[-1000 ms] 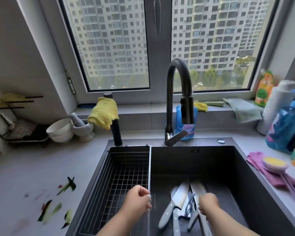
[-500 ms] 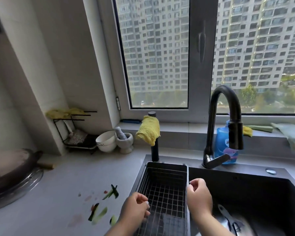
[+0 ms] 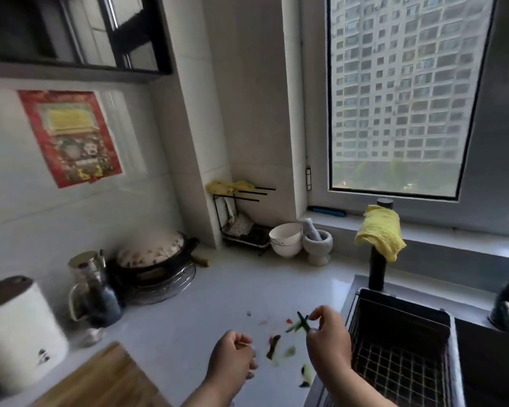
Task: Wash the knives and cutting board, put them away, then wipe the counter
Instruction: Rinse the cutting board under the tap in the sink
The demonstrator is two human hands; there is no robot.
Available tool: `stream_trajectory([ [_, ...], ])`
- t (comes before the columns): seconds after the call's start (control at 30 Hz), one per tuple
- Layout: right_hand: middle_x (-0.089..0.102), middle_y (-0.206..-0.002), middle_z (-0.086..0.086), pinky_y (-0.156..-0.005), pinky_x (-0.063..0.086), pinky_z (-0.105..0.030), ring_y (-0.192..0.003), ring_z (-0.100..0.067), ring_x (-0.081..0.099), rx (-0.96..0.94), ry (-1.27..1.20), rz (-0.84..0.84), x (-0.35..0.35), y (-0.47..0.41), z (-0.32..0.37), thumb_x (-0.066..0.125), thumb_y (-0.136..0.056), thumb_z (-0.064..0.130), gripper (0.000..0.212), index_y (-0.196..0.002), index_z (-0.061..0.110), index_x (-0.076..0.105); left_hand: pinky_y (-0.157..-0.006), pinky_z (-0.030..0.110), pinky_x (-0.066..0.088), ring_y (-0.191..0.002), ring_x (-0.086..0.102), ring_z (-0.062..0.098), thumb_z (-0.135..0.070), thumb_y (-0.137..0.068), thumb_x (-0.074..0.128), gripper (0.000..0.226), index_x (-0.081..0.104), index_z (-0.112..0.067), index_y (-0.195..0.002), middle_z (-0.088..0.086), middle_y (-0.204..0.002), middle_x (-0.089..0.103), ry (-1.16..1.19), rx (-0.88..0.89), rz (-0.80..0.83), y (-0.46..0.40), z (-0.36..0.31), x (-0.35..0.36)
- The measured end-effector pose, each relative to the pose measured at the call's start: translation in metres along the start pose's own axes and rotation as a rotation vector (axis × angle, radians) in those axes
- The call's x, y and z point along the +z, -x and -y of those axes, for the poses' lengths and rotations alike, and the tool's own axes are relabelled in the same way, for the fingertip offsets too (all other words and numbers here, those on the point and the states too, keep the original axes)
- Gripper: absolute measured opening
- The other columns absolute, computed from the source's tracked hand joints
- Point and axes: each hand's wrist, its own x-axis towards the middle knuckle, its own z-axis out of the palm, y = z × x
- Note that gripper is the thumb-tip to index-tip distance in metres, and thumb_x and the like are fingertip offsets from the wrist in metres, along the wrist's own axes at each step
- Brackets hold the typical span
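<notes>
The wooden cutting board [image 3: 100,380] lies on the grey counter [image 3: 218,295] at the bottom left. My left hand [image 3: 232,356] hovers over the counter to the board's right, its fingers curled in and holding nothing. My right hand [image 3: 326,339] hangs by the sink's left edge with thumb and forefinger apart, right beside a dark green scrap [image 3: 301,321] that lies on the counter. More vegetable scraps [image 3: 274,346] are scattered between my hands. No knives are in view.
A black wire basket [image 3: 400,342] sits in the sink. A yellow cloth [image 3: 379,230] hangs on a black post. A white bowl [image 3: 285,239], mortar [image 3: 318,245], lidded pot [image 3: 153,257], glass jug [image 3: 91,295] and white canister [image 3: 18,333] line the wall.
My view has swung left from the sink to the counter. Both hands left the sink and the knives and now hover over the scraps on the counter.
</notes>
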Motion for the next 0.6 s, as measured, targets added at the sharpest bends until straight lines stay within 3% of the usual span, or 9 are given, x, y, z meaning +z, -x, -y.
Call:
stream_trajectory([
  [0.13, 0.049, -0.096, 0.000, -0.060, 0.044, -0.031, -0.075, -0.020, 0.059, -0.032, -0.014, 0.140, 0.057, 0.023, 0.028, 0.049, -0.076, -0.004, 0.028, -0.082, 0.024, 0.050, -0.047, 0.024, 0.042, -0.052, 0.052, 0.021, 0.005, -0.085, 0.049, 0.010, 0.051, -0.005, -0.086, 0.014, -0.072, 0.059, 0.053, -0.061, -0.160, -0.004, 0.026, -0.065],
  [0.33, 0.053, -0.105, 0.000, -0.069, 0.035, -0.026, -0.080, -0.015, 0.048, -0.123, 0.049, 0.312, 0.134, 0.058, 0.062, 0.057, -0.078, 0.012, 0.020, -0.095, 0.021, 0.053, -0.045, 0.023, 0.038, -0.046, 0.050, 0.020, 0.005, -0.083, 0.049, 0.013, 0.052, -0.006, -0.085, 0.009, -0.058, 0.055, 0.091, -0.124, -0.397, -0.004, 0.076, -0.158],
  [0.43, 0.054, -0.105, 0.000, -0.068, 0.033, -0.025, -0.077, -0.012, 0.047, -0.150, 0.067, 0.414, 0.171, 0.075, 0.076, 0.058, -0.080, 0.016, 0.022, -0.101, 0.018, 0.055, -0.064, 0.037, 0.054, -0.063, 0.062, 0.025, -0.007, -0.078, 0.055, 0.009, 0.057, -0.014, -0.084, 0.008, -0.070, 0.064, 0.015, -0.179, -0.533, 0.002, 0.099, -0.204],
  [0.5, 0.056, -0.104, 0.000, -0.069, 0.036, -0.025, -0.080, -0.013, 0.051, -0.158, 0.080, 0.485, 0.194, 0.086, 0.082, 0.059, -0.080, 0.020, 0.027, -0.106, 0.015, 0.056, -0.076, 0.036, 0.054, -0.081, 0.063, 0.028, -0.013, -0.077, 0.058, 0.009, 0.058, -0.016, -0.086, 0.008, -0.085, 0.065, -0.055, -0.240, -0.613, 0.009, 0.115, -0.236],
  [0.6, 0.063, -0.106, -0.001, -0.073, 0.043, -0.026, -0.094, -0.019, 0.060, -0.131, 0.130, 0.618, 0.224, 0.100, 0.088, 0.058, -0.079, 0.025, 0.034, -0.112, 0.015, 0.054, -0.071, 0.035, 0.047, -0.094, 0.064, 0.033, -0.019, -0.076, 0.059, 0.016, 0.064, -0.003, -0.078, 0.015, -0.085, 0.067, -0.251, -0.319, -0.730, 0.027, 0.137, -0.287],
])
